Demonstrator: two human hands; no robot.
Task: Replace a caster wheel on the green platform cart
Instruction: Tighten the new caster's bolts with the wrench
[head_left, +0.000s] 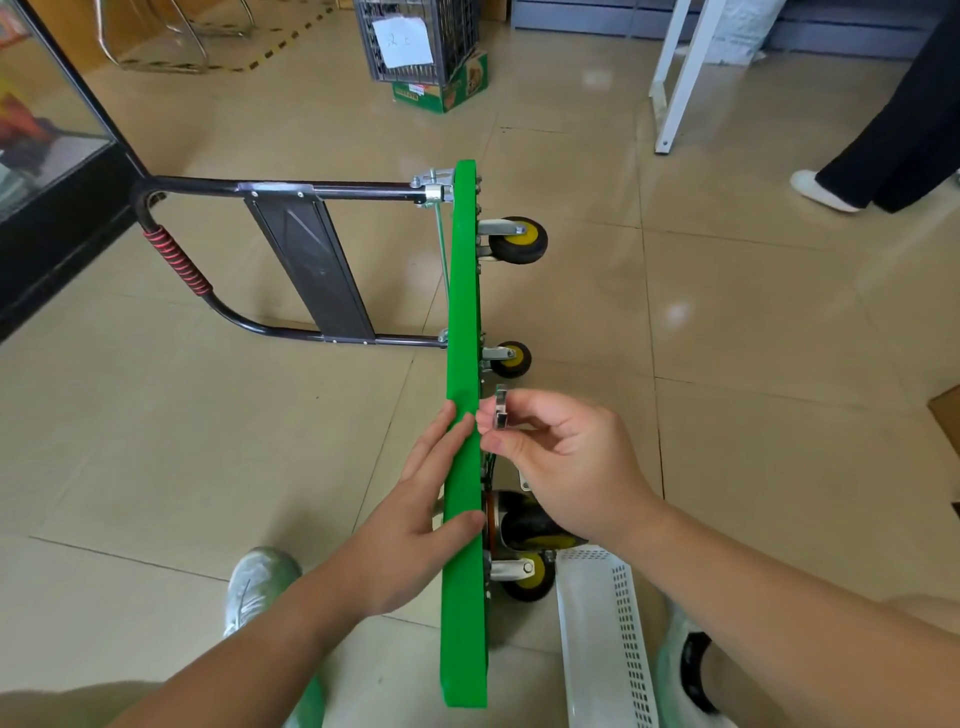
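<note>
Both forearms enter from the bottom edge of the frame and meet at the green platform cart (464, 597), which stands on one long side edge on the tiled floor.

Bracing is by the left hand (415, 525): fingers straight and together, laid flat against the load face, thumb over the upper edge. Judged purpose: to keep the deck upright so that the underside stays accessible.

At centre frame the right hand (563, 462) pinches a small metal part (501, 413) between thumb and forefinger, just beside the deck's upper edge. It may be a wrench head or a mounting piece; the view does not settle which.

Orientation: the deck's long axis runs from bottom centre to upper centre of the frame. Load face points frame left; underside, with the wheels, points frame right. At the far end the folding handle (179, 262) lies out to the left, low to the floor, and probably serves as a prop.

Wheel positions along the underside: far caster (519, 241), middle caster (511, 359), near caster (527, 577). A larger wheel assembly (524, 522) sits against the underside directly below the right hand, partly hidden; judged to be the unit under replacement.

At lower right a white perforated basket (597, 649) stands just beside the wheel side, within reach for parts
</note>
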